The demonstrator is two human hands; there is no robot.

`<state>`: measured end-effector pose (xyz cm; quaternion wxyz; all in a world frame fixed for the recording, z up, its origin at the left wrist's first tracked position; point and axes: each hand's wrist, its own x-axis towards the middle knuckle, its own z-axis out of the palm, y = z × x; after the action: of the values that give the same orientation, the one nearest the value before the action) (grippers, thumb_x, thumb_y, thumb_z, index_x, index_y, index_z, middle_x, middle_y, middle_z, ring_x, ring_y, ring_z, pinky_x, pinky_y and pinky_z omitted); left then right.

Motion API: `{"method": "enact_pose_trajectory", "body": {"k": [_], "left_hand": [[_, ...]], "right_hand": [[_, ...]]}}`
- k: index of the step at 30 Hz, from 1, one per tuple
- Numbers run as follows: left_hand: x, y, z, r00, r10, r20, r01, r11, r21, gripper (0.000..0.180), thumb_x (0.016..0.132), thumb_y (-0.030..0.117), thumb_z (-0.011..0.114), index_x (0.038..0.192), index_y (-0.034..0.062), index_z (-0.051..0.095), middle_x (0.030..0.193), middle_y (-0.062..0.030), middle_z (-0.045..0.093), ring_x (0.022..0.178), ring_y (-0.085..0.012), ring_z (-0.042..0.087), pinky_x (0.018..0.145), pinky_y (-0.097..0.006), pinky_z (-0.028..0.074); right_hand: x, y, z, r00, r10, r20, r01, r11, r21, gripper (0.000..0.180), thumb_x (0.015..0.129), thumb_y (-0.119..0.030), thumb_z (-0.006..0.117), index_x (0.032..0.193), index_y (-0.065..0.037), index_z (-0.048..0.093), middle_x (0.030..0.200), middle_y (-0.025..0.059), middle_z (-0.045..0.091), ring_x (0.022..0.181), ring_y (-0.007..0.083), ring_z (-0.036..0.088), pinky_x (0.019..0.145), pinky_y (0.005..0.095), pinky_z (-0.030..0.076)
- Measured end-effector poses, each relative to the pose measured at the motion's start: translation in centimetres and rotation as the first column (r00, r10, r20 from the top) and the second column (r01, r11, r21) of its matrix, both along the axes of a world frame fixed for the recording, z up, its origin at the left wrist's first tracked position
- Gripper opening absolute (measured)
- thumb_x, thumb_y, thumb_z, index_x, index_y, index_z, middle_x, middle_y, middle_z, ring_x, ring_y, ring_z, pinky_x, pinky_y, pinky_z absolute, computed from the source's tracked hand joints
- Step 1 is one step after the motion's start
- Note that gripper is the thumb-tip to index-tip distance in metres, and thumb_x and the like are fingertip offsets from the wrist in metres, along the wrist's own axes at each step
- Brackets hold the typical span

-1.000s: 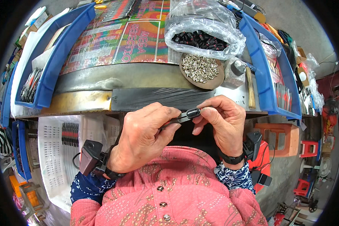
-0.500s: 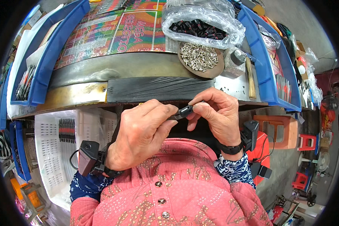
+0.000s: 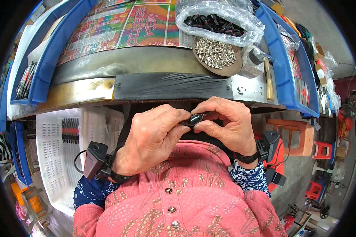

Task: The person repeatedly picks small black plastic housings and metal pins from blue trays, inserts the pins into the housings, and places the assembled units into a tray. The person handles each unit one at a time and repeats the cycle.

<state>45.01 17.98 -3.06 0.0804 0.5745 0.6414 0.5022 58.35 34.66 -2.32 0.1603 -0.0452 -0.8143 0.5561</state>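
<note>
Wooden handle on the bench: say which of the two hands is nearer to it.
Right. The right hand is below and to the left of the wooden handle in the picture; the left hand lies farther off, beyond the right one.

Facing the near edge of the bench (image 3: 146,59), a pink shirt (image 3: 146,203) is worn, scattered with small tan and brown triangles and closed down the front by a placket on which three dark, shiny, round buttons (image 3: 171,209) can be counted. The pink sleeves (image 3: 87,216) are covered toward the wrists by navy oversleeves (image 3: 91,191) printed with white, curling figures. Behind the left hand (image 3: 152,134), the wrist is circled by a black strap, to which a boxy dark device (image 3: 95,160) is fixed; a round lens is set in it, and a black cable (image 3: 76,162) is looped from its side. Behind the right hand (image 3: 230,127), a similar black strap (image 3: 247,158) and dark boxy device (image 3: 269,143) are worn.
</note>
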Motion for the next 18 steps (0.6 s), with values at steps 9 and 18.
{"method": "enact_pose_trajectory", "body": {"k": [9,18], "left_hand": [[0.2,-0.6,-0.7,1.000,-0.025,0.013,0.026,1.000,-0.009,0.025,0.074,0.000,0.073,0.097,0.0004,0.065,0.079,-0.0140,0.063,0.069,-0.0322,0.063,0.060,-0.038,0.050],[0.3,-1.1,-1.1,1.000,0.011,-0.008,-0.011,0.999,-0.037,0.024,0.074,0.001,0.073,0.095,0.0004,0.063,0.079,-0.0142,0.061,0.069,-0.0333,0.062,0.060,-0.040,0.050]], "right_hand": [[0.4,-0.7,-0.8,0.993,0.013,-0.117,0.028,0.939,0.344,0.021,0.083,-0.016,0.076,0.095,0.000,0.068,0.081,0.0111,0.069,0.067,0.0210,0.068,0.058,0.0278,0.053],[0.4,-1.9,-1.9,0.980,-0.086,-0.181,0.125,0.969,0.214,0.023,0.081,-0.012,0.079,0.095,0.004,0.069,0.079,0.0117,0.070,0.066,0.0190,0.068,0.059,0.0273,0.051]]}}
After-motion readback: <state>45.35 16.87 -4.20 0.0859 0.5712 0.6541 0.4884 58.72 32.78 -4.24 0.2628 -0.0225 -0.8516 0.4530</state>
